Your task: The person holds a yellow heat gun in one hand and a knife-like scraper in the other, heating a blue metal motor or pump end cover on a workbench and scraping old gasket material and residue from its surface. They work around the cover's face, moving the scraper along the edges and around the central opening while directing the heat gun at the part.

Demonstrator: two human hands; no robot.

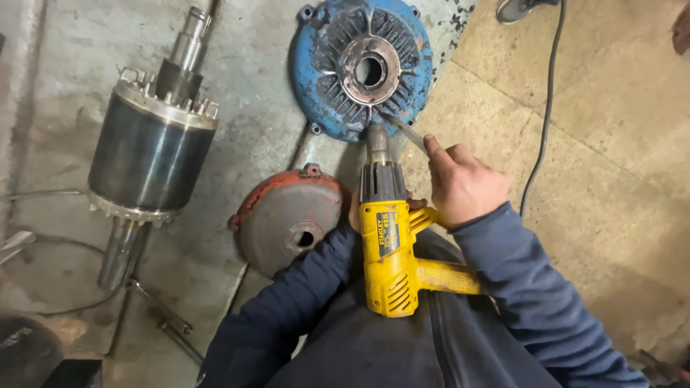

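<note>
Head view: yellow heat gun (392,259) at centre, nozzle aimed toward 12 o'clock at the blue end cover (361,66) lying flat on the floor (611,144). Left hand (355,210), mostly hidden, probably closed around the gun's body. Right hand (460,183) pinched on a thin metal blade (406,131), tip against the cover's lower rim. Cover likely heavy, rigid cast metal, hot near the nozzle; best gripped by the outer rim lugs. Rotor (151,144) at 9 o'clock, red cover (287,219) between.
</note>
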